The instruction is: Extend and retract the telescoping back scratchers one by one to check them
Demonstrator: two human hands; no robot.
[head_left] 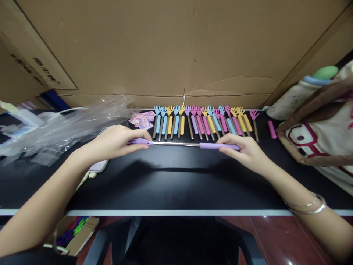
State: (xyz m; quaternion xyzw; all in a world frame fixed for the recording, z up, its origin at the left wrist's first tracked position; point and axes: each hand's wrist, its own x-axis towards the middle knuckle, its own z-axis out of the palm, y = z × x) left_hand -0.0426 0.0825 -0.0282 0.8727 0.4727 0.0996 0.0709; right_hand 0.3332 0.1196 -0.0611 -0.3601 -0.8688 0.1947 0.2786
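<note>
A purple back scratcher with a metal rod is stretched level between my two hands, above the black table. My left hand pinches its purple claw end, mostly covered by the fingers. At the other end, my right hand is closed on the purple handle sleeve. Behind it lies a row of back scratcher heads on metal rods in blue, yellow, purple and pink, with loose coloured handle sleeves between them. One pink sleeve lies apart, to the right of the row.
Clear plastic bags and a phone lie at left, near printed cards. A cardboard wall closes the back. On the right are a bottle and a fabric bag. A chair stands below the table edge.
</note>
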